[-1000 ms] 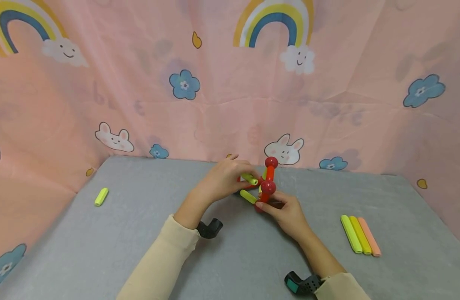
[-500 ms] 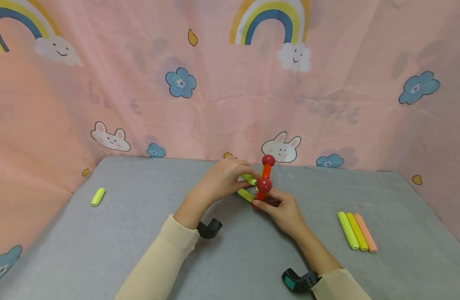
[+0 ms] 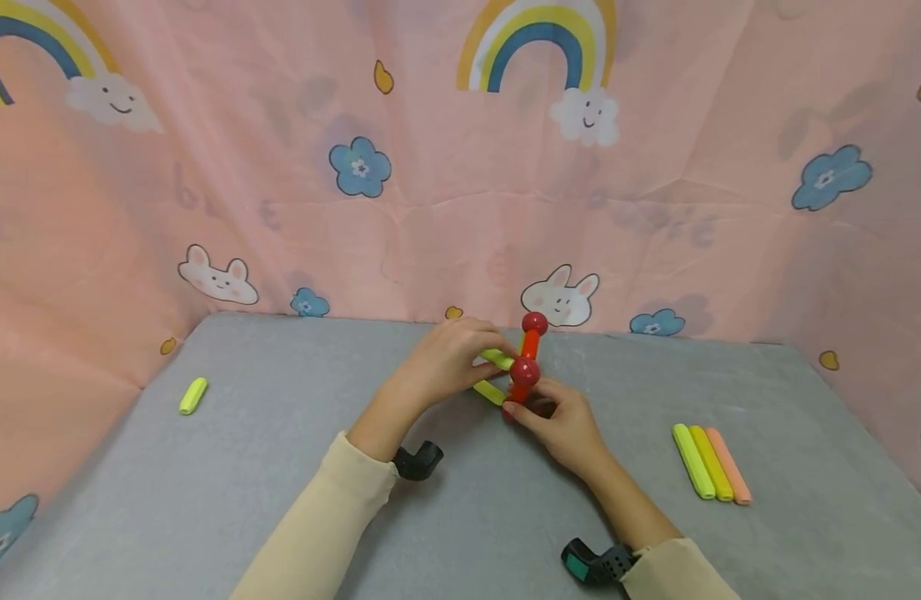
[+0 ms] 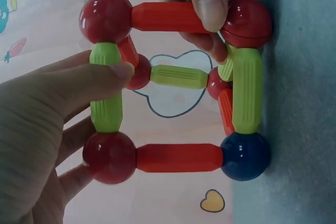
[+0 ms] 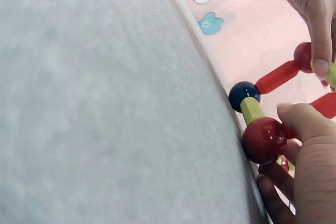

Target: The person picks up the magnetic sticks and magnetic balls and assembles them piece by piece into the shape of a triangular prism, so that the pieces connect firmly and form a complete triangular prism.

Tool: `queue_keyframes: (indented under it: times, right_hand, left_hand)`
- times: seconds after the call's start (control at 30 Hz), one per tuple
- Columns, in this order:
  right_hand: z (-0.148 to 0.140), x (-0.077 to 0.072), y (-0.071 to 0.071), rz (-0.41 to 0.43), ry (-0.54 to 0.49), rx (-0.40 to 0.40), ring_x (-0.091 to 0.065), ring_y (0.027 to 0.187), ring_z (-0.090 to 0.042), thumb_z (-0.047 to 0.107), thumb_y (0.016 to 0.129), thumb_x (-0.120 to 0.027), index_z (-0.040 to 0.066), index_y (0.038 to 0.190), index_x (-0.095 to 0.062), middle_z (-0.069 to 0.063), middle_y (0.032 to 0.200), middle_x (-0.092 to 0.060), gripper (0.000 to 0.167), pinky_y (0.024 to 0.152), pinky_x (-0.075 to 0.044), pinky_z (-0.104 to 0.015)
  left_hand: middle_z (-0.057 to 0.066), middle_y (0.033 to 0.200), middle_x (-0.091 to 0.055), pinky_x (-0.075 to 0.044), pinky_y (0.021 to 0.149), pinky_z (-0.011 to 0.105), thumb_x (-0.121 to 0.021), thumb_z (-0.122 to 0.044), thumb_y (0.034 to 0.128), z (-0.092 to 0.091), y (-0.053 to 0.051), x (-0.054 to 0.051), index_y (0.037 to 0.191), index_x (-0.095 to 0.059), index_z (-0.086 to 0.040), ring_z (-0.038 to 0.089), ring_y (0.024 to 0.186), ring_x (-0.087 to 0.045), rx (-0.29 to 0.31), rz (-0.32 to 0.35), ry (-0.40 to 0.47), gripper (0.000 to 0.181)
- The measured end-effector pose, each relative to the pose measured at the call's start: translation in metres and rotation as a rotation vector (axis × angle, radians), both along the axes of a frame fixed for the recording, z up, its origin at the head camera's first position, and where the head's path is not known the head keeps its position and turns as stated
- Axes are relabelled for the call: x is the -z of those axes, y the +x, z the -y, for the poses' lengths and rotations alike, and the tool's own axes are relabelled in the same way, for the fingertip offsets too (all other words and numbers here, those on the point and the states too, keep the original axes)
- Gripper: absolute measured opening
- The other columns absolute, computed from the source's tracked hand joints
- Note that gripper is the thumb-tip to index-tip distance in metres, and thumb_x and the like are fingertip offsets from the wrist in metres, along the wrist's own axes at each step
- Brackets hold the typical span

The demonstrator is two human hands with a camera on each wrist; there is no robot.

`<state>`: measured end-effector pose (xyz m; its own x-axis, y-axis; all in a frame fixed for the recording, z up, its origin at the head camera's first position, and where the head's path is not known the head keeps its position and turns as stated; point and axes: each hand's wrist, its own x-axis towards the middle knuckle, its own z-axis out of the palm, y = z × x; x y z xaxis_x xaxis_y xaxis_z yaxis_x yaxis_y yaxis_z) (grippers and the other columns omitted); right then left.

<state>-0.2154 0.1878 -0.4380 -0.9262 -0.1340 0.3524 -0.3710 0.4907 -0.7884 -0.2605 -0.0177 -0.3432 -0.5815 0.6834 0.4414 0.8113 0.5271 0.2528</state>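
A box-like frame of magnetic sticks and balls stands on the table between both hands. In the left wrist view its near side has lime stick (image 4: 106, 111), red stick (image 4: 179, 158), red ball (image 4: 109, 158) and blue ball (image 4: 245, 157). My left hand (image 3: 448, 354) pinches the lime stick, its thumb across the front. My right hand (image 3: 568, 429) grips the upper red stick (image 4: 163, 16) next to a corner red ball (image 4: 248, 22). Further sticks and balls make up the far side. Much of the frame is hidden behind my left hand in the head view.
One short lime stick (image 3: 193, 396) lies at the left on the grey table (image 3: 280, 517). To the right, a longer lime stick (image 3: 693, 461), a yellow stick (image 3: 709, 463) and a peach stick (image 3: 728, 466) lie side by side. A pink printed cloth (image 3: 430, 233) hangs behind.
The whole head view has shifted slightly, so things appear a little further left. Both hands keep their hold on the frame, with hardly any other movement.
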Motion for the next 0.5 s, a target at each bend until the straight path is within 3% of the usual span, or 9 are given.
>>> queue_keyframes:
  times: [0.13,0.2,0.37,0.5]
  right_hand:
    - [-0.001,0.000,0.000,-0.037,0.021,0.015,-0.068,0.085,-0.020,0.011,0.087,-0.079,0.006,0.109,-0.073,-0.009,0.098,-0.075,0.024,0.075,-0.058,-0.024]
    - [-0.002,0.001,-0.001,-0.045,0.028,0.020,-0.069,0.087,-0.022,0.008,0.087,-0.078,0.005,0.109,-0.072,-0.010,0.098,-0.075,0.024,0.075,-0.059,-0.025]
    - [-0.010,0.000,-0.002,-0.029,0.067,-0.002,-0.069,0.088,-0.023,0.007,0.086,-0.076,0.005,0.112,-0.071,-0.011,0.101,-0.075,0.026,0.077,-0.059,-0.028]
    - [-0.022,-0.003,-0.004,0.030,0.091,-0.083,-0.068,0.091,-0.020,0.007,0.087,-0.075,0.006,0.116,-0.071,-0.009,0.107,-0.076,0.030,0.083,-0.057,-0.028]
  left_hand:
    - [-0.001,0.102,-0.075,-0.055,0.079,0.026,-0.082,-0.013,0.0843,0.002,-0.001,0.001,0.105,-0.078,-0.015,0.015,0.089,-0.066,-0.002,0.011,0.037,0.022]
    - [0.000,0.106,-0.075,-0.055,0.080,0.027,-0.083,-0.015,0.0839,0.003,-0.002,0.001,0.108,-0.077,-0.014,0.017,0.090,-0.065,-0.020,0.050,0.048,0.025]
    - [0.001,0.124,-0.070,-0.057,0.093,0.031,-0.085,-0.020,0.0829,0.011,-0.006,0.006,0.127,-0.069,-0.014,0.017,0.106,-0.063,-0.079,0.255,0.041,0.047]
    - [0.002,0.132,-0.067,-0.055,0.101,0.040,-0.087,-0.025,0.0802,0.020,-0.013,0.013,0.135,-0.063,-0.016,0.018,0.116,-0.061,-0.062,0.427,0.041,0.061]
